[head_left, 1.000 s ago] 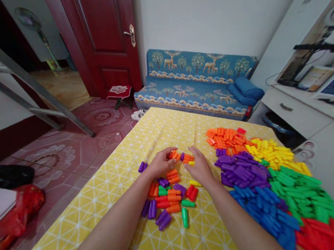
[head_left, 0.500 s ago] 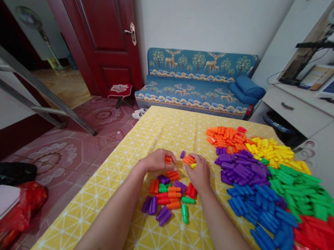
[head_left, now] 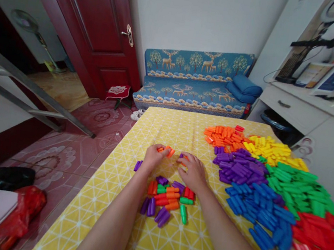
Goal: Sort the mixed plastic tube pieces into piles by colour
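My left hand is closed on orange plastic pieces, small and finger-shaped, pinched between thumb and fingers above the cloth. To its right, my right hand reaches forward with thumb and fingers apart. Its fingertips are at a small purple piece, partly covered by them; what lies under the palm is hidden. Between my forearms lies a loose group of purple, orange, red and green pieces, among them a green piece and a purple pair. Another purple pair lies left of my left wrist.
Sorted piles cover the table's right side: orange, yellow, purple, green, blue and red. A patterned yellow cloth covers the table. Beyond stands a blue sofa.
My left hand has moved forward and left, now showing orange pieces at its fingertips. My right hand has shifted slightly left, its fingers over the purple piece. The orange and yellow pieces at it no longer show clearly.
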`<state>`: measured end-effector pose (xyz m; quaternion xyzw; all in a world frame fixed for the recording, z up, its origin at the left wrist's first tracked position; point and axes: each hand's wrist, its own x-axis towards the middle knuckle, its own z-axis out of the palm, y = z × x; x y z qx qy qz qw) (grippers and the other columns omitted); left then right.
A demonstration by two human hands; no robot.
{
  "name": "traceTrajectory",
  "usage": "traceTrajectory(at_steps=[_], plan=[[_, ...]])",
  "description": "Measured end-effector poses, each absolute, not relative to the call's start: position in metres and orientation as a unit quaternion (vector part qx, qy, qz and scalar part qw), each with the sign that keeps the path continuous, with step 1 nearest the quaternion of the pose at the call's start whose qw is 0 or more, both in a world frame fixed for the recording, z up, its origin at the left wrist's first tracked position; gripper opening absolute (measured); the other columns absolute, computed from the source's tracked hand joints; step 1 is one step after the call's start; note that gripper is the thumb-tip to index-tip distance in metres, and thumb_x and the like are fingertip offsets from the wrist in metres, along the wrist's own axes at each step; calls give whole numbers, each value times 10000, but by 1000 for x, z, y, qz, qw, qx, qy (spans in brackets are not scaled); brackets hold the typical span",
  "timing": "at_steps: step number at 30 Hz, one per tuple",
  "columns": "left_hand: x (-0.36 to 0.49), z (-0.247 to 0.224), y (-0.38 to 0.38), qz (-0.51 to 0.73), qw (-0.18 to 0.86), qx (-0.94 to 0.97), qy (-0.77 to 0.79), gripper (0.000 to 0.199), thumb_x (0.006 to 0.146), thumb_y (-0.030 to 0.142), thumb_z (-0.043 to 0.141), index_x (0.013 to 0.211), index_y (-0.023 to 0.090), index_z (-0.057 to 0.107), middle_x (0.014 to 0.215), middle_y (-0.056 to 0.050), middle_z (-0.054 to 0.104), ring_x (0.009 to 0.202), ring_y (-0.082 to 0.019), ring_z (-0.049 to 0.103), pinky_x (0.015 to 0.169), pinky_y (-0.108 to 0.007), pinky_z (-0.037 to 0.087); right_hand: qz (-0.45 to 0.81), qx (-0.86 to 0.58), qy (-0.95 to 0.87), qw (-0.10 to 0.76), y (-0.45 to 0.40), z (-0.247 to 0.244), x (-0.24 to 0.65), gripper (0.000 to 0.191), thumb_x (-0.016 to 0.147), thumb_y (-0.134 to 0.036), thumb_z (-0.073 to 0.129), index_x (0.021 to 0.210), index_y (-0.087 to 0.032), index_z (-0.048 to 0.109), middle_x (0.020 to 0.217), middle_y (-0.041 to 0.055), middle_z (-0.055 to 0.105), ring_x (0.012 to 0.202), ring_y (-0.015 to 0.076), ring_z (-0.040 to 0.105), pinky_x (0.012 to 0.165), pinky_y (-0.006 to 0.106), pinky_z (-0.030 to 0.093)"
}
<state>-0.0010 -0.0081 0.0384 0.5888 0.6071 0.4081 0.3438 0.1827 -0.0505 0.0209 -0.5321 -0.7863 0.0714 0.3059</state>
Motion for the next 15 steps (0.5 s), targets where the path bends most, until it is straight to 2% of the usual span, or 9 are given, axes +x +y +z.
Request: traceTrajectory(at_steps=[3,5,7,10,12,15], plan=[[3,35,-9,435,365,583,581,323,718,452,639,782,142,703,635,-2,639,605,-130,560,563,-214,418,119,-480,-792,359,-52,22,183,227,711,-99,535,775,-250,692,1075,16,674,998,201,592,916,377,439],[6,35,-10,437,368,595,565,287,721,427,647,791,155,705,688,-9,669,653,-140,584,609,-222,444,152,-441,-791,397,-53,23,184,243,690,-61,491,712,-237,658,970,15,693,932,184,616,892,349,453],[8,34,-12,439,366,602,557,252,727,399,651,797,164,704,734,-15,687,691,-149,601,649,-232,460,168,-426,-777,432,-55,24,186,277,672,-52,465,775,-232,649,975,25,687,948,187,617,893,340,456],[9,32,-12,441,361,606,555,246,736,395,650,816,169,705,766,-21,696,721,-158,613,677,-245,470,136,-461,-754,448,-57,24,189,403,652,-78,482,995,-223,633,1118,55,645,1068,219,569,935,365,426],[8,30,-11,439,350,606,564,261,739,408,649,822,166,703,772,-23,693,721,-158,613,679,-249,469,96,-510,-745,419,-58,23,189,449,664,-123,535,1094,-223,616,1149,64,631,1095,243,538,949,387,395],[8,30,-11,436,331,604,580,291,741,431,648,844,163,696,772,-26,687,717,-161,613,675,-254,463,54,-570,-741,352,-59,19,189,318,721,-233,612,1034,-254,667,1053,52,654,1023,247,531,917,389,365]])
